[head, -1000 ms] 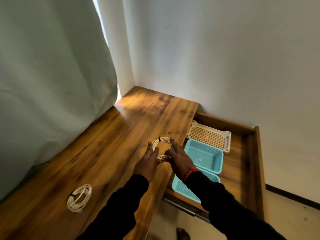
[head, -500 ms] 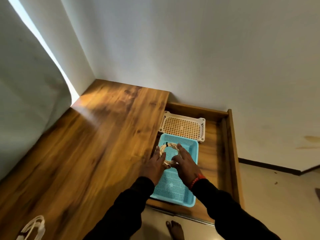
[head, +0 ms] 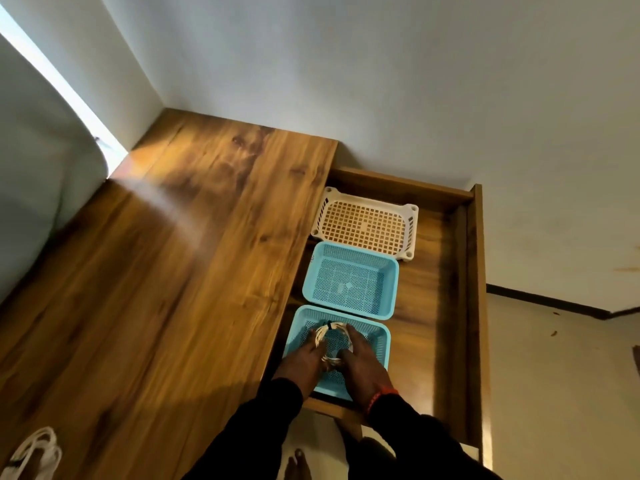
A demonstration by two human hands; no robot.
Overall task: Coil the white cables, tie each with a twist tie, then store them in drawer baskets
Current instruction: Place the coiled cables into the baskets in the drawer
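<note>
A coiled white cable (head: 331, 330) with a dark tie at its top sits low inside the nearest blue basket (head: 380, 344) of the open drawer. My left hand (head: 304, 360) holds the coil's left side and my right hand (head: 362, 363) holds its right side, fingers curled round the loops. A second tied white coil (head: 33, 452) lies on the wooden tabletop (head: 166, 271) at the bottom left, partly cut off by the frame.
Behind the near basket stand a second blue basket (head: 351, 277) and a white lattice basket (head: 367, 223), all in the open wooden drawer (head: 474, 306). A grey curtain hangs at the left. A white wall is behind. My bare foot shows below.
Both hands carried the tied coil from above the tabletop rightward over the drawer and lowered it into the nearest blue basket. The view swung right and down.
</note>
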